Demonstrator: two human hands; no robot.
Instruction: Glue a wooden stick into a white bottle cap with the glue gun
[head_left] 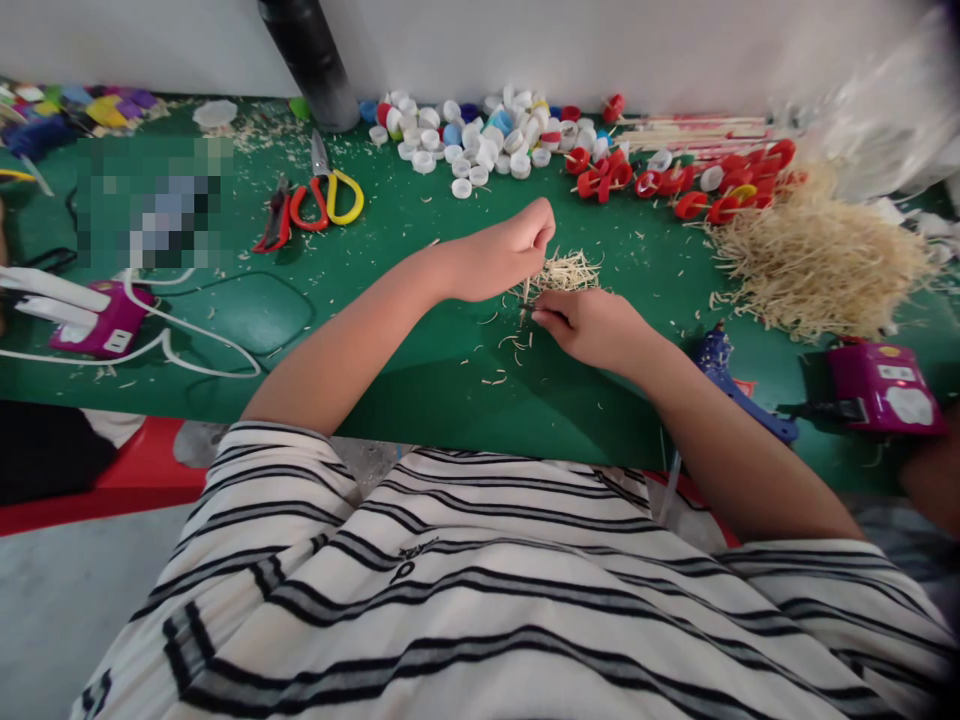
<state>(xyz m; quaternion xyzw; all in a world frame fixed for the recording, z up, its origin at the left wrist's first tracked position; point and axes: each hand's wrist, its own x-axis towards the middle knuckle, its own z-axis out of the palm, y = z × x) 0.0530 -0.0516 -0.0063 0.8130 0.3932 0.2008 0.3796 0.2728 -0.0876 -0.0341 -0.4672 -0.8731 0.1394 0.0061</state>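
My left hand (514, 250) is curled into a fist just above the green table. Its fingers face away, so whatever lies inside is hidden. My right hand (596, 325) is closed close to it, with thumb and forefinger pinching a small dark thin piece (528, 307) too small to identify. Between and behind the two hands lies a small heap of pale straw-like shavings (574, 270). Loose curls of the same stuff are scattered on the table in front of them.
White bottle caps (487, 140) line the wall beside a dark bottle (311, 65). Scissors (328, 185) and red-handled pliers (276, 215) lie left. Right are red caps on sticks (727, 185), a larger shavings heap (825, 255), a blue glue gun (739, 385) and a purple power block (887, 388).
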